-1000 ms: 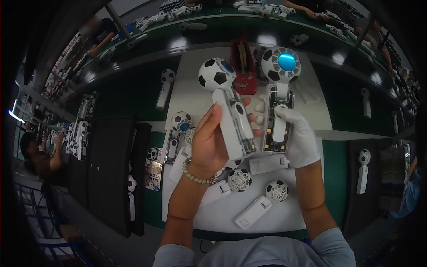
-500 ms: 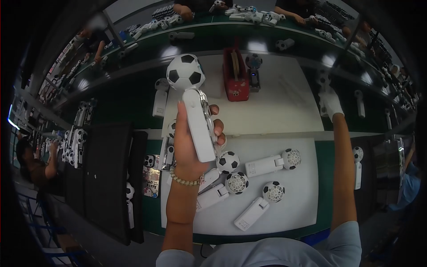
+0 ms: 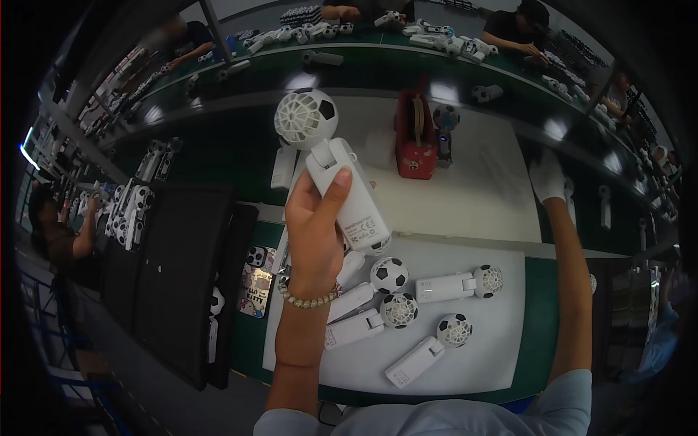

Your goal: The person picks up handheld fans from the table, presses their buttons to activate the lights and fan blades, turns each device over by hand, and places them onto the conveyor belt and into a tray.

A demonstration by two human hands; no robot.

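white football-patterned fan (image 3: 331, 163), red dispenser (image 3: 414, 138)

The green workbench (image 3: 542, 291) carries a white mat (image 3: 494, 341) at its near edge. Several white handheld fans with football-pattern heads (image 3: 451, 285) lie flat on the mat, close together. A phone in a patterned case (image 3: 256, 280) lies just left of the mat. A second white sheet (image 3: 480, 185) lies farther back, bearing a red tape dispenser (image 3: 414, 138).

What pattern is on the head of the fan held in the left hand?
Black-and-white football patches around a white grille, on the handheld fan in the left hand; head view.
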